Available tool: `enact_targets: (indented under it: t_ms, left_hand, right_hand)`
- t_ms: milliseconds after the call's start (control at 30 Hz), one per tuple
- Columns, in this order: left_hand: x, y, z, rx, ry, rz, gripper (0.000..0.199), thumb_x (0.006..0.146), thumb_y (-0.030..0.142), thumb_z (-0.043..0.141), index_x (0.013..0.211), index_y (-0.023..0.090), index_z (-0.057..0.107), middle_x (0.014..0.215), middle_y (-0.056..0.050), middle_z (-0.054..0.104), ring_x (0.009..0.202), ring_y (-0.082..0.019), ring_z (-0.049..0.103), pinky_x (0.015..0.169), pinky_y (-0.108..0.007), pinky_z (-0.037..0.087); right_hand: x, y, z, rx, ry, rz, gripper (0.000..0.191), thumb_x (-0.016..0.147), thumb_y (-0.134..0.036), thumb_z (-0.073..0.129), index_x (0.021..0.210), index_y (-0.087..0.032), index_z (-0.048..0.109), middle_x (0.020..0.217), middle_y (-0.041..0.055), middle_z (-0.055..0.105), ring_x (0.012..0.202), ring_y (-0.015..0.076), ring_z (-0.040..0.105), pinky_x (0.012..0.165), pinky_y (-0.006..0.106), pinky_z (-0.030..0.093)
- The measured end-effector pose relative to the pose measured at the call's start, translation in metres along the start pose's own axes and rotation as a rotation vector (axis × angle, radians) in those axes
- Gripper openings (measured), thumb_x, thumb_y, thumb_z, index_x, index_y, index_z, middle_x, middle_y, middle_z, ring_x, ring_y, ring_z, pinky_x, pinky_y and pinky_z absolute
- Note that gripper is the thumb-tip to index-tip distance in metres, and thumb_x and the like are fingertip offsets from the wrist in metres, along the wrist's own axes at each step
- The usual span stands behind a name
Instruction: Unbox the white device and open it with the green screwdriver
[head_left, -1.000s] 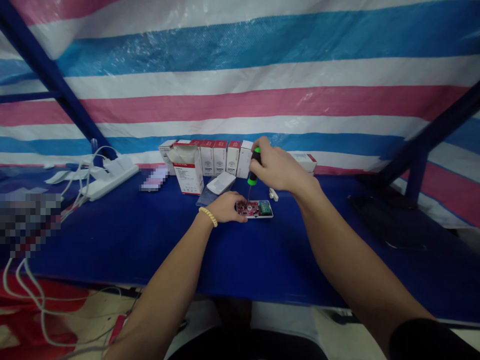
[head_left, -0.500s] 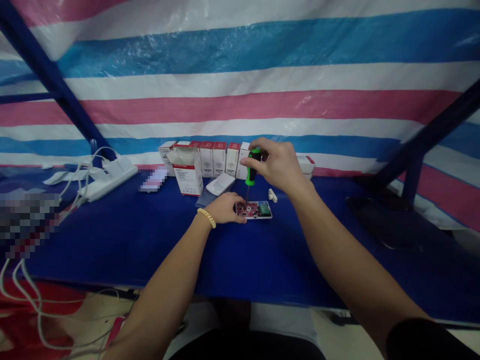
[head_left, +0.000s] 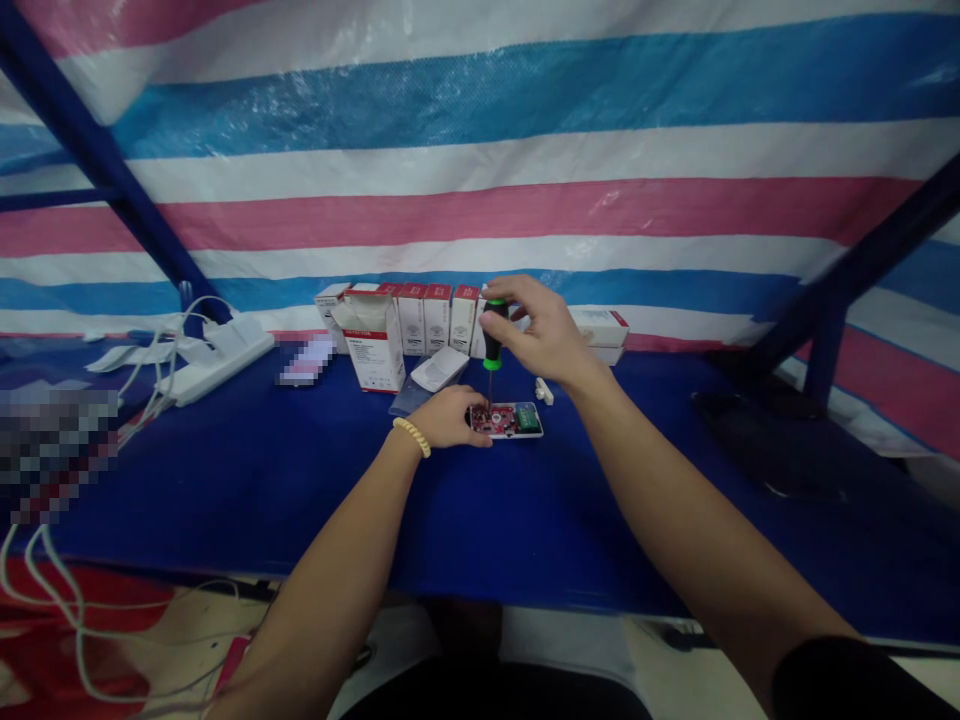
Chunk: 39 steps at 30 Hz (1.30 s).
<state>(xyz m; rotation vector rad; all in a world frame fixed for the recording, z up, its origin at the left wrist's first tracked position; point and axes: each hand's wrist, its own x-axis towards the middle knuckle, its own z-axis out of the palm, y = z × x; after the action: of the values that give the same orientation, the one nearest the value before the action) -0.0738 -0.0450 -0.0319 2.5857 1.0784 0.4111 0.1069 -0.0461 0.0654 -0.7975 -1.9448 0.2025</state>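
Note:
My right hand (head_left: 544, 325) grips the black and green handle of a screwdriver (head_left: 493, 340), held nearly upright. Its shaft points down at the red circuit board (head_left: 501, 420), which sits in a white housing (head_left: 538, 434) with a green block at its right end. Whether the tip touches a screw is too small to tell. My left hand (head_left: 448, 418), with a yellow coiled band at the wrist, clasps the left end of the housing between thumb and fingers. Behind it lies a white cover (head_left: 439, 369). A small white bracket (head_left: 544, 391) rests right of the board.
Several white and red boxes (head_left: 438, 320) stand in a row at the back, with an opened box (head_left: 373, 350) in front. A power strip (head_left: 217, 360) with cables lies left on the blue table (head_left: 262, 480). A dark flat object (head_left: 757, 445) is at the right.
The screwdriver has gone from slightly tilted to nearly upright, as my right hand shifted a little to the left. My left hand still holds the housing in the same place.

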Motion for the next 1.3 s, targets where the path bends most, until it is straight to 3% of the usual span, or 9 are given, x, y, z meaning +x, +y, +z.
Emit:
enact_targets:
  t_ms: [133,300,400,533,667,800,900,1167,1300]
  left_hand:
    - [0.0,0.0,0.0,0.008,-0.005,-0.003,0.051,0.065,0.049,0.077,0.101,0.015,0.066,0.097,-0.008,0.063,0.09,-0.025,0.059,0.083,-0.038,0.047]
    - [0.0,-0.001,0.0,0.019,0.0,0.0,0.053,0.065,0.049,0.077,0.103,0.014,0.066,0.097,-0.009,0.063,0.09,-0.026,0.059,0.083,-0.039,0.047]
    - [0.0,-0.001,0.001,0.024,-0.001,-0.003,0.053,0.065,0.049,0.076,0.104,0.015,0.066,0.096,-0.008,0.063,0.089,-0.025,0.059,0.082,-0.038,0.046]
    - [0.0,-0.001,0.001,0.024,0.0,0.0,0.051,0.065,0.047,0.077,0.102,0.014,0.066,0.094,-0.008,0.063,0.088,-0.025,0.059,0.08,-0.037,0.046]
    - [0.0,0.0,0.0,0.024,0.001,0.007,0.052,0.066,0.048,0.076,0.104,0.014,0.065,0.095,-0.007,0.062,0.088,-0.024,0.059,0.081,-0.037,0.046]
    - [0.0,0.0,0.0,0.015,-0.001,0.002,0.053,0.066,0.048,0.076,0.105,0.015,0.065,0.096,-0.007,0.062,0.09,-0.025,0.058,0.083,-0.038,0.046]
    - [0.0,0.0,0.001,-0.008,0.013,0.011,0.05,0.065,0.046,0.078,0.101,0.014,0.065,0.097,-0.008,0.062,0.092,-0.025,0.058,0.085,-0.039,0.046]
    - [-0.001,0.0,0.006,-0.062,0.068,-0.009,0.049,0.059,0.047,0.083,0.092,0.017,0.062,0.108,-0.008,0.059,0.11,-0.029,0.05,0.097,-0.045,0.041]
    - [0.0,0.001,0.007,-0.077,0.033,-0.022,0.048,0.059,0.042,0.084,0.092,0.017,0.059,0.112,-0.009,0.058,0.111,-0.03,0.05,0.096,-0.044,0.042]
  right_hand:
    - [0.002,-0.003,0.003,-0.1,0.118,0.039,0.027,0.075,-0.042,0.065,0.091,-0.02,0.065,0.092,0.0071,0.064,0.086,0.0209,0.056,0.079,0.039,0.044]
    - [0.001,0.001,-0.003,0.085,-0.025,0.039,0.026,0.082,-0.027,0.054,0.105,-0.019,0.06,0.097,0.0061,0.066,0.083,0.0178,0.059,0.073,0.035,0.045]
    - [0.0,0.005,-0.002,0.157,-0.035,0.029,0.023,0.084,-0.027,0.05,0.103,-0.018,0.059,0.095,0.0053,0.065,0.082,0.0168,0.059,0.072,0.034,0.045]
    - [0.002,0.007,0.005,0.117,0.08,-0.032,0.022,0.079,-0.038,0.062,0.091,-0.02,0.061,0.096,0.0053,0.063,0.091,0.0191,0.057,0.075,0.036,0.046]
    - [0.003,0.004,0.004,0.039,0.164,-0.014,0.02,0.074,-0.038,0.068,0.082,-0.02,0.063,0.085,0.0036,0.063,0.085,0.0191,0.057,0.076,0.038,0.046]
    - [0.003,0.002,-0.004,0.234,0.019,0.025,0.025,0.078,-0.034,0.062,0.099,-0.021,0.063,0.093,0.0036,0.066,0.087,0.0178,0.059,0.075,0.036,0.047]
    - [0.002,0.002,-0.006,0.353,-0.066,0.046,0.024,0.081,-0.036,0.059,0.097,-0.019,0.062,0.094,0.0044,0.066,0.086,0.0161,0.06,0.075,0.034,0.047]
    - [0.003,-0.007,-0.007,0.141,0.051,0.043,0.03,0.064,-0.04,0.077,0.08,-0.018,0.064,0.081,0.0021,0.063,0.079,0.0166,0.056,0.074,0.035,0.044]
    - [0.003,-0.01,-0.016,0.271,-0.115,0.021,0.025,0.071,-0.032,0.07,0.092,-0.018,0.065,0.09,0.0031,0.065,0.084,0.0161,0.059,0.075,0.033,0.046]
